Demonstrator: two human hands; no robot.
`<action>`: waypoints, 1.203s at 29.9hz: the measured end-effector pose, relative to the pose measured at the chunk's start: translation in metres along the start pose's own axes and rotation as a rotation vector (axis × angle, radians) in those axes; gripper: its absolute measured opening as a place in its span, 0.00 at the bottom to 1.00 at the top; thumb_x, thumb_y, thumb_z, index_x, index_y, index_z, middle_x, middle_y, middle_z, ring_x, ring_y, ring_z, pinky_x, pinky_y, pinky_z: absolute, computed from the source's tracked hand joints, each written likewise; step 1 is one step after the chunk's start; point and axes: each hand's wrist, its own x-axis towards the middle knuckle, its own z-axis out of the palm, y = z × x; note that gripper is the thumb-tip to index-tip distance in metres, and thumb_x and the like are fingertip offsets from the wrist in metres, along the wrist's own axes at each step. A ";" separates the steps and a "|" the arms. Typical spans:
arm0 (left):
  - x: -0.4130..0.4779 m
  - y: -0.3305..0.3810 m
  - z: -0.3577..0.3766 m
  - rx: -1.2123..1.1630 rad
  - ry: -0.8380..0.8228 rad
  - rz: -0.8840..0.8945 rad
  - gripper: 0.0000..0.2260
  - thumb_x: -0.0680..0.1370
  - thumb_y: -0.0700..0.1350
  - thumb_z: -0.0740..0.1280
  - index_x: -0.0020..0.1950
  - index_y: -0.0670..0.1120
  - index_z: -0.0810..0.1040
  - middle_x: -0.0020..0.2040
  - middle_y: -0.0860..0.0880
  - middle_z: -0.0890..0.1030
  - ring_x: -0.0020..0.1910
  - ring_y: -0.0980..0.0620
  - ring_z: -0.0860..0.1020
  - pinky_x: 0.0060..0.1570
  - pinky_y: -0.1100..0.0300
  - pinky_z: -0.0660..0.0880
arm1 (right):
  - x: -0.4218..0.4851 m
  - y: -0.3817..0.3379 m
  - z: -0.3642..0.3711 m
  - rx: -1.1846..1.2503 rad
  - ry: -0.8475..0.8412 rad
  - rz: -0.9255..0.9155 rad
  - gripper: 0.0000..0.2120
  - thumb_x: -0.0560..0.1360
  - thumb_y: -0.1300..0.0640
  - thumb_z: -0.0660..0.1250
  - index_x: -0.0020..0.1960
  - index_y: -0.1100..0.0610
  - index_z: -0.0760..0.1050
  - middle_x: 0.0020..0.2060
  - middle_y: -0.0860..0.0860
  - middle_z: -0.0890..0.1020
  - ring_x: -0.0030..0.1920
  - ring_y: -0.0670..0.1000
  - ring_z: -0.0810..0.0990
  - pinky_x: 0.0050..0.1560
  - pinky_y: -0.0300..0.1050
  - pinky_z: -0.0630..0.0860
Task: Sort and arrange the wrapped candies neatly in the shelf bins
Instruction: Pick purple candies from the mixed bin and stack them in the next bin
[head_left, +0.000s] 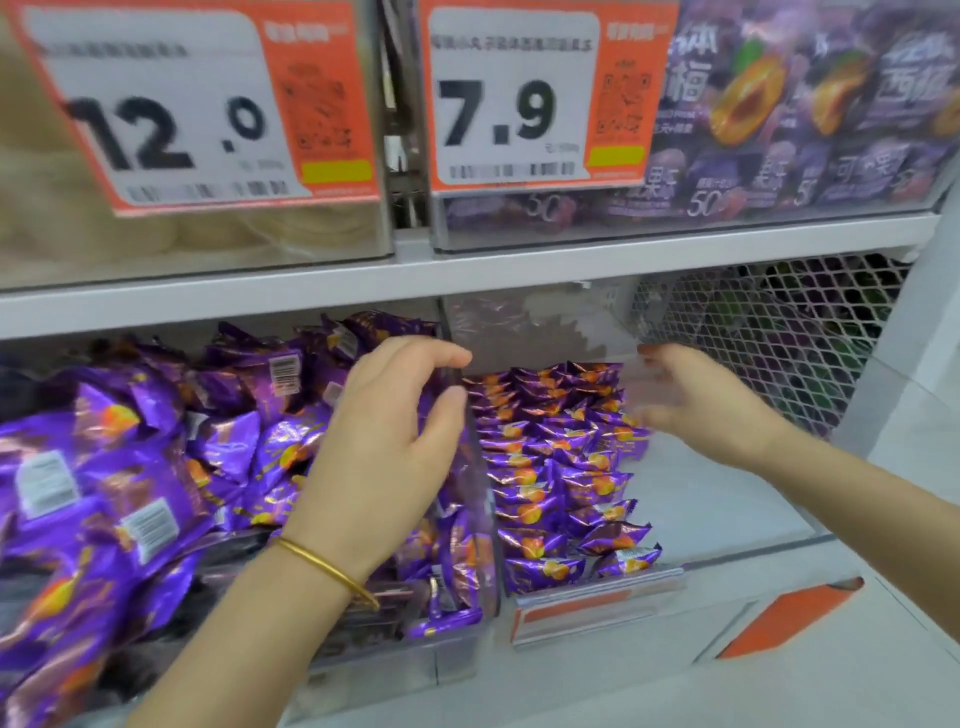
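Note:
Small purple wrapped candies (550, 467) with orange fruit prints stand in tidy rows along the left side of the right clear bin (727, 499). The left bin holds a loose heap of the same purple candies (156, 467). A clear divider wall (480, 499) separates the two bins. My left hand (384, 441), with a gold bangle on the wrist, hovers over the heap beside the divider's top edge; its thumb and forefinger are curved and apart, and it holds nothing. My right hand (696, 400) is motion-blurred, with fingers spread, just right of the back rows.
The upper shelf (467, 270) overhangs both bins and carries price tags 12.0 (171, 109) and 7.9 (514, 104). Purple fruit packs (810, 104) fill the upper right bin. A white wire mesh panel (769, 332) closes the back right. Orange label strips (784, 618) line the front edge.

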 end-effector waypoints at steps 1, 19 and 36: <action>0.000 -0.006 -0.014 0.095 0.012 0.028 0.12 0.72 0.42 0.61 0.53 0.49 0.78 0.50 0.59 0.76 0.52 0.59 0.72 0.55 0.68 0.64 | -0.013 -0.016 -0.002 0.053 0.063 -0.087 0.26 0.73 0.61 0.70 0.69 0.59 0.67 0.64 0.54 0.73 0.64 0.54 0.73 0.64 0.45 0.67; -0.050 -0.044 -0.074 0.578 -0.232 -0.044 0.37 0.69 0.48 0.75 0.73 0.42 0.62 0.70 0.43 0.66 0.67 0.41 0.66 0.65 0.53 0.66 | -0.014 -0.190 0.067 -0.464 -0.134 -0.456 0.52 0.65 0.45 0.75 0.75 0.41 0.41 0.73 0.53 0.56 0.67 0.60 0.64 0.62 0.53 0.69; -0.040 -0.048 -0.068 0.526 -0.268 -0.189 0.20 0.76 0.49 0.66 0.67 0.51 0.65 0.61 0.50 0.70 0.61 0.47 0.66 0.60 0.52 0.68 | -0.050 -0.167 0.062 -0.288 0.036 -0.567 0.21 0.71 0.45 0.67 0.63 0.49 0.72 0.61 0.46 0.68 0.58 0.51 0.68 0.53 0.48 0.73</action>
